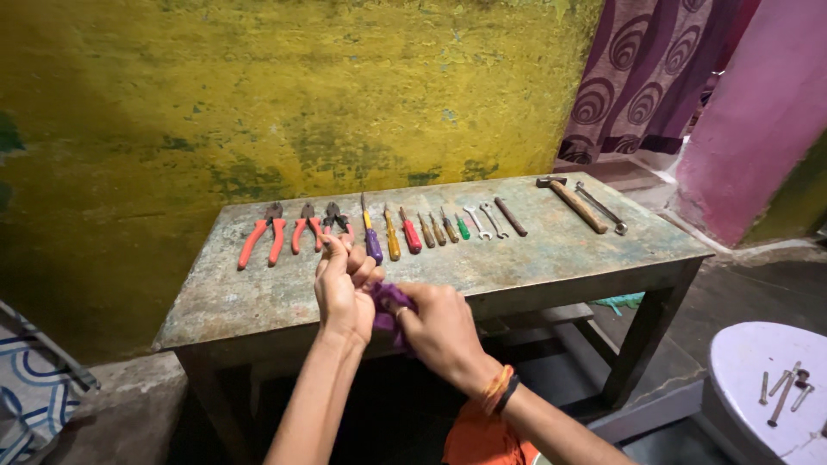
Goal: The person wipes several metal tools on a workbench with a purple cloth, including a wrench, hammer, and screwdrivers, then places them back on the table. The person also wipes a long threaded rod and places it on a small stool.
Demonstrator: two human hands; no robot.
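Observation:
My left hand and my right hand are held together in front of a worn wooden table, both gripping a small purple cloth. A thin object seems to poke from my left fingers, too small to identify. On the table lies a row of tools: three red-handled pliers, several screwdrivers with purple, yellow, red and green handles, small spanners, a hammer and a long wrench.
A yellow, stained wall rises behind the table. A patterned purple curtain and a pink wall stand at the right. A round white stool at the lower right carries several nails.

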